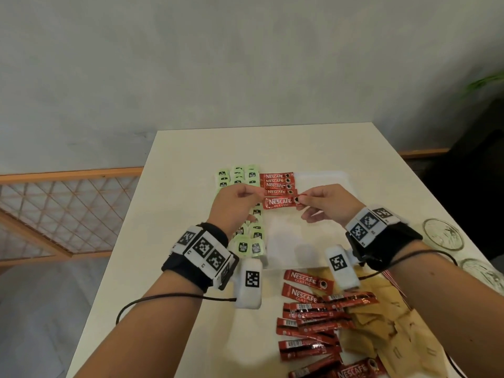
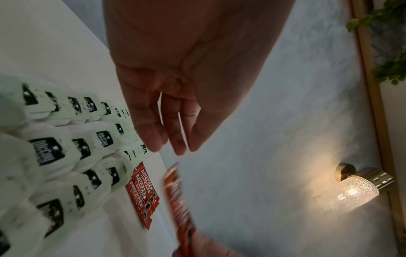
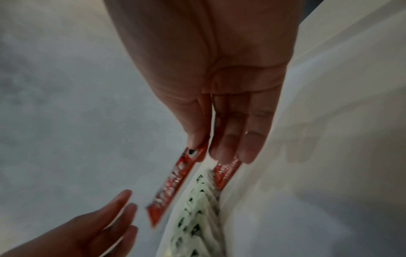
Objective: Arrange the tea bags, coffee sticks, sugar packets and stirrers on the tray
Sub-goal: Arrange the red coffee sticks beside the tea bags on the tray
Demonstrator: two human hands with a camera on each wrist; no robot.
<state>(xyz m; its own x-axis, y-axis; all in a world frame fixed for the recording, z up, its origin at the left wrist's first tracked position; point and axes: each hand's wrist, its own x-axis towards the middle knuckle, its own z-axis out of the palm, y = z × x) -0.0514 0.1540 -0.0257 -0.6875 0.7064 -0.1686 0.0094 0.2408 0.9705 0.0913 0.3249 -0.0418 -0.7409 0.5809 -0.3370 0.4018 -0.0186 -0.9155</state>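
Observation:
A white tray (image 1: 313, 236) lies mid-table. Green tea bags (image 1: 238, 178) fill its left side in columns, seen close in the left wrist view (image 2: 50, 153). Several red coffee sticks (image 1: 276, 182) lie in a row at the tray's far end. My right hand (image 1: 300, 199) pinches the right end of one more coffee stick (image 1: 279, 203) above the tray, below that row. The right wrist view shows thumb and fingers (image 3: 206, 144) holding the stick (image 3: 173, 182). My left hand (image 1: 252, 193) hovers by the stick's left end, fingers straight (image 2: 173, 147) and not touching it.
Loose coffee sticks (image 1: 308, 320) and brown sugar packets (image 1: 381, 331) are piled on the table in front of the tray. Two glass dishes (image 1: 443, 234) stand at the right edge. A lit wall lamp (image 2: 351, 189) shows in the left wrist view.

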